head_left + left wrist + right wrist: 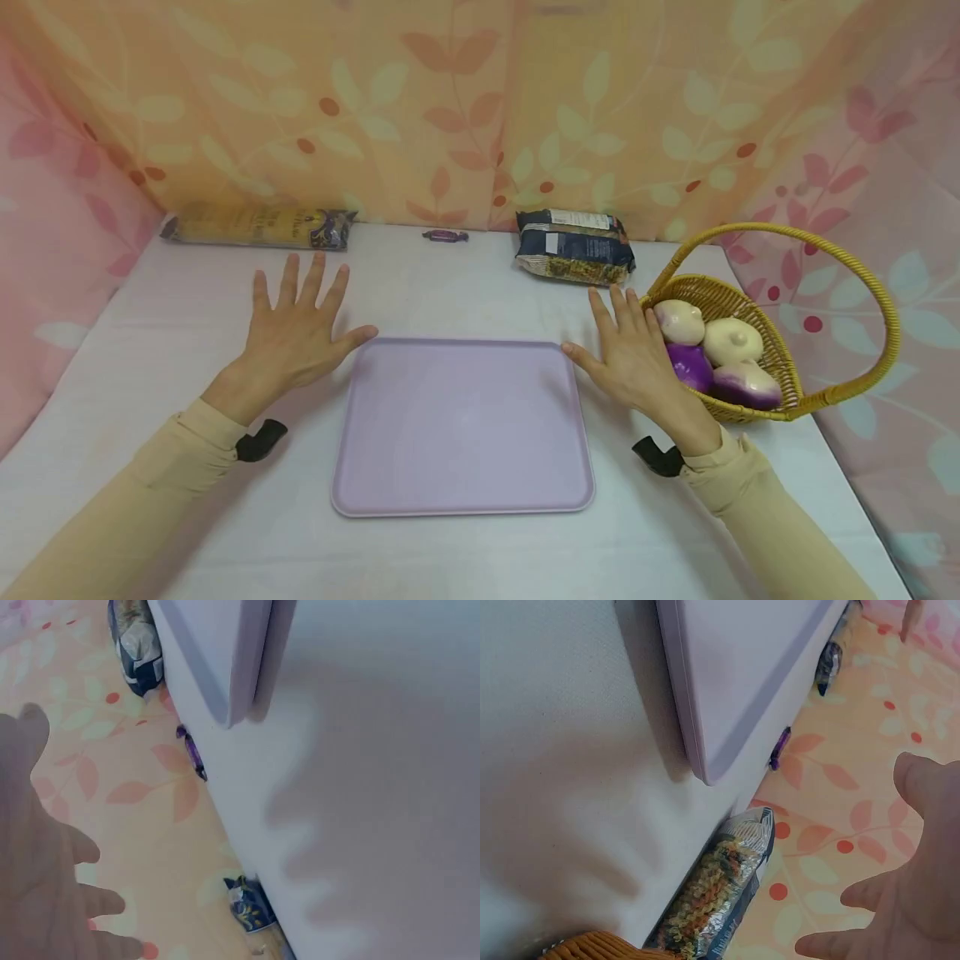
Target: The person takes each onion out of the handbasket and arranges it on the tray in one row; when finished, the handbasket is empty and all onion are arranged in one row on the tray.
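Note:
My left hand point(295, 337) is spread palm down over the white cloth, left of a pale lilac tray point(465, 433), and holds nothing. Its thumb points toward the tray's far left corner. On the other side, my right hand point(630, 358) is also spread with nothing in it, its thumb overlapping the far right corner in the head view. Beside that hand stands a wicker basket point(776, 342) with a tall handle. Inside lie a purple onion-like vegetable point(688, 367) and several whitish ones point(732, 341), one tinged purple. Both wrist views show shadows of spread fingers on the cloth.
Along the back lie a long pack of pasta point(258, 227), a small purple wrapped candy point(446, 237) and a dark blue bag of spiral pasta point(575, 247). Flower-patterned curtains point(465, 108) enclose the white-covered table point(247, 533) at the back and both sides.

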Tool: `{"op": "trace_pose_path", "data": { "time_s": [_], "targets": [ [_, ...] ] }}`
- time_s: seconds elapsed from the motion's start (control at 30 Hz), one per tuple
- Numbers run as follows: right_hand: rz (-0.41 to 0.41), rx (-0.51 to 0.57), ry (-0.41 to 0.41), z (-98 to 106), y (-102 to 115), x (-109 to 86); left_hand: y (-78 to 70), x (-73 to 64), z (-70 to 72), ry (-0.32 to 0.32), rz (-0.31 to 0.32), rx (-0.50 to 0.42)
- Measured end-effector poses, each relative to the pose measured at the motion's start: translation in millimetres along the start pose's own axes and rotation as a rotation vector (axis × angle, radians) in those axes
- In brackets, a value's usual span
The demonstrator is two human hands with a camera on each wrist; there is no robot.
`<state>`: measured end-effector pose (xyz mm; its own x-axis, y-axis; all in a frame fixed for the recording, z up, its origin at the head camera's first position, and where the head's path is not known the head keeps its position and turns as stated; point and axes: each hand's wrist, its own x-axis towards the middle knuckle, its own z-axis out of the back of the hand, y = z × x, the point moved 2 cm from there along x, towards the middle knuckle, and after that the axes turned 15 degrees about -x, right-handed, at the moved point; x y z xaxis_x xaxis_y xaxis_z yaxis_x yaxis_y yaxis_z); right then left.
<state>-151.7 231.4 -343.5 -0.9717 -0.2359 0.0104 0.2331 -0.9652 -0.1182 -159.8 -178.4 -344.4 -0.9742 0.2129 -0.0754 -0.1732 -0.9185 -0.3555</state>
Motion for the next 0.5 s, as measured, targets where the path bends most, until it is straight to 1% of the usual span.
{"op": "trace_pose_path", "data": {
  "time_s": [0.07,0.1,0.2,0.27,0.33,0.4,0.47,0.5],
  "targets": [
    [-0.001,0.004,-0.025,2.0,-0.9,-1.2,0.2,0.4,0.0,0.015,0.010,-0.040],
    [0.000,0.010,-0.047,3.7,-1.6,-2.3,0.8,0.3,-0.1,0.024,0.016,-0.077],
    [-0.002,0.035,-0.150,10.0,-5.2,-6.7,4.0,-1.2,-1.4,0.052,0.026,-0.227],
    [-0.024,0.058,-0.230,15.0,-9.5,-11.5,7.8,-2.5,-3.7,0.078,0.029,-0.338],
    [-0.058,0.074,-0.294,19.4,-15.9,-17.0,12.8,-3.7,-7.7,0.123,0.038,-0.428],
    [-0.099,0.085,-0.334,22.9,-24.6,-22.8,18.6,-4.3,-13.4,0.180,0.058,-0.481],
    [-0.137,0.076,-0.348,24.2,-35.8,-28.3,24.8,-4.5,-19.9,0.231,0.085,-0.514],
    [-0.154,0.068,-0.338,24.5,-42.1,-30.6,27.8,-4.2,-23.2,0.255,0.097,-0.530]
  ]
}}
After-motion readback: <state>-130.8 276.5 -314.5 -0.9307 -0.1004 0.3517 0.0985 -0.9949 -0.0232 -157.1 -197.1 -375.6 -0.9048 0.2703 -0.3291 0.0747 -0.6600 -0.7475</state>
